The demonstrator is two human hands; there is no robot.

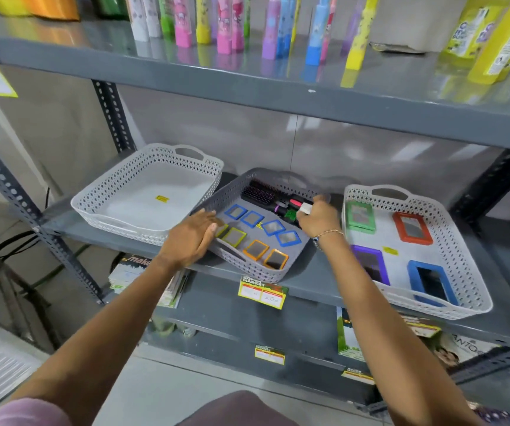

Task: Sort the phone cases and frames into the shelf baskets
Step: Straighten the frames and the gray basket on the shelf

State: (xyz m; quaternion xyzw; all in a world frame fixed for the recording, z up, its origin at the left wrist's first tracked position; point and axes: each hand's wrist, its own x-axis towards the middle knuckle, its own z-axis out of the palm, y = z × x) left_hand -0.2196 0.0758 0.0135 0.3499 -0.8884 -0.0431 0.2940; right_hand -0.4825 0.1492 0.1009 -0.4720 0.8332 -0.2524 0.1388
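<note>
A dark grey basket (241, 267) stands in the middle of the shelf, turned at an angle. It holds several small blue frames (273, 226), yellow-green frames (233, 236), two orange frames (275, 259) and hairbrushes (261, 192). My left hand (192, 238) rests on its left rim, fingers apart. My right hand (316, 218) reaches into its far right corner, fingers closed around the brush handles (293, 204). The white basket on the right (469, 309) holds green (360, 216), red (412, 227), purple (370, 264) and blue (432, 284) phone cases. The white basket on the left (118, 192) holds nothing.
A grey shelf board (309, 290) carries all three baskets, with price tags (262, 293) on its front edge. The upper shelf (247, 87) overhangs closely and holds colourful tubes (226, 23) and yellow packets. Magazines lie on the shelf below. A perforated steel post (17, 207) stands at left.
</note>
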